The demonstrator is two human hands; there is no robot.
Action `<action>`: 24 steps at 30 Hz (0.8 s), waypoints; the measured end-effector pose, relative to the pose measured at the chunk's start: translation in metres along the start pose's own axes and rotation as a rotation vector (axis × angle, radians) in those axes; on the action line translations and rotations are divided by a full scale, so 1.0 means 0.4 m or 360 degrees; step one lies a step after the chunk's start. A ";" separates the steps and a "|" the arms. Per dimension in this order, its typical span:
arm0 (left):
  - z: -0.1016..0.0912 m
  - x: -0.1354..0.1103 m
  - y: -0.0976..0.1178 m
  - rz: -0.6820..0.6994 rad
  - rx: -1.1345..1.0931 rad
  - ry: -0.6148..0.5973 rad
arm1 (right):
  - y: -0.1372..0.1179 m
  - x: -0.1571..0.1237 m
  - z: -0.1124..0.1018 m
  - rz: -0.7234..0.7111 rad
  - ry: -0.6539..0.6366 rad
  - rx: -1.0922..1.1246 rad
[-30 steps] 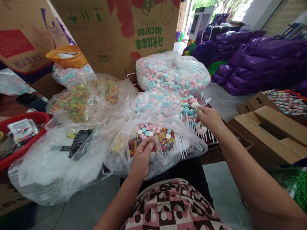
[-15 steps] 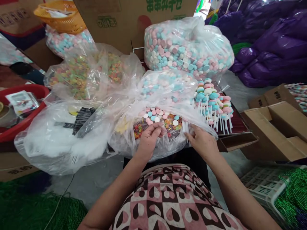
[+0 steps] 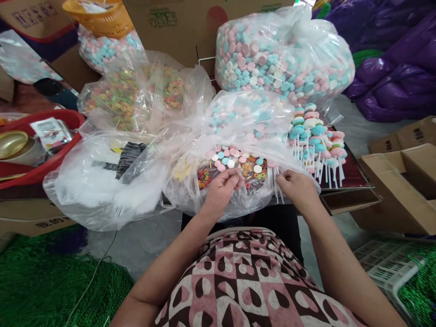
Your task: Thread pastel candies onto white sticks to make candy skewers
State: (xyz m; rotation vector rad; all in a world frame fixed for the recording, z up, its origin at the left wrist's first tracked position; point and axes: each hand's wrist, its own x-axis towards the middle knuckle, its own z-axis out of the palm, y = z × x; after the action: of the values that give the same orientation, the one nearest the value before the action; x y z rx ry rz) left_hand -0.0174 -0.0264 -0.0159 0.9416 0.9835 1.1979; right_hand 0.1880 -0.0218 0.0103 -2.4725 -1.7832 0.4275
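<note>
My left hand [image 3: 220, 190] is closed in a pinch over loose round candies [image 3: 235, 160] in pink, blue and white, lying in an open clear bag in front of me. What it holds is too small to name. My right hand [image 3: 297, 188] is closed on a thin white stick [image 3: 276, 184] at the edge of that bag. To the right, finished candy skewers [image 3: 315, 136] lie in a pile, their sticks pointing toward me.
A big clear bag of pastel candies [image 3: 282, 56] stands behind. Bags of ring candies [image 3: 136, 93] sit to the left, with a red basin [image 3: 73, 120] and an orange basket [image 3: 105, 18]. Cardboard boxes [image 3: 402, 181] are at right, green mesh [image 3: 51, 281] at lower left.
My right hand left the skewer pile and came back to the white sticks at the bag's edge. My head tilted down, shifting the view. The left hand stayed over the loose candies.
</note>
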 end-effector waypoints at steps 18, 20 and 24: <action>0.065 0.009 -0.008 -0.0522 -0.0046 -0.0483 | 0.019 -0.262 0.045 0.0079 -0.0805 0.1622; 0.063 0.013 -0.008 -0.0517 -0.0137 -0.0431 | 0.021 -0.260 0.045 0.0048 -0.0863 0.1629; 0.069 0.009 -0.013 -0.0509 -0.0194 -0.0388 | 0.026 -0.244 0.049 0.0044 -0.0830 0.1775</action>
State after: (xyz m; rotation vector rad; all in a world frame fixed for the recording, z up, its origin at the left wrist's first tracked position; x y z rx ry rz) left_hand 0.0108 -0.0250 -0.0128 0.7782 0.8193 0.8430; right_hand 0.1640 -0.1190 0.0074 -1.6237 -1.0539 1.6251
